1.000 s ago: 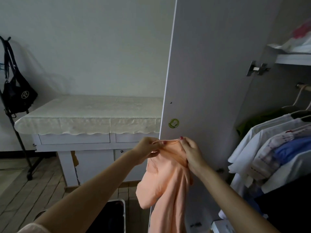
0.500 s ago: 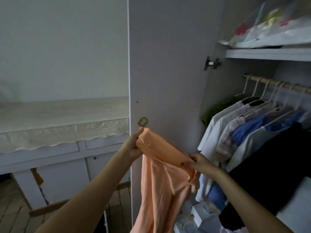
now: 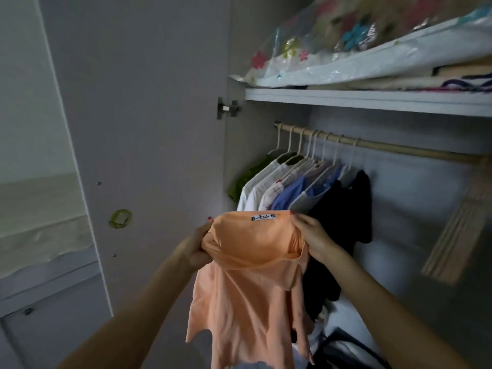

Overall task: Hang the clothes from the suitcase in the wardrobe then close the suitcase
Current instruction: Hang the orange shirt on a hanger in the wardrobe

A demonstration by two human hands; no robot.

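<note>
I hold an orange T-shirt up in front of the open wardrobe, its neck stretched wide with a white label at the top. My left hand grips the left side of the neck and my right hand grips the right side. Behind it, several garments hang on white hangers from the wooden rail. The right part of the rail is bare. The suitcase is out of view.
The wardrobe door stands open on my left, with a green sticker. A shelf above the rail holds a flowered plastic bag. A wooden slatted piece leans at the right. A covered white table is far left.
My view has swung right and up into the wardrobe. Both hands have lifted the orange T-shirt and spread its neck wide, so the label now shows.
</note>
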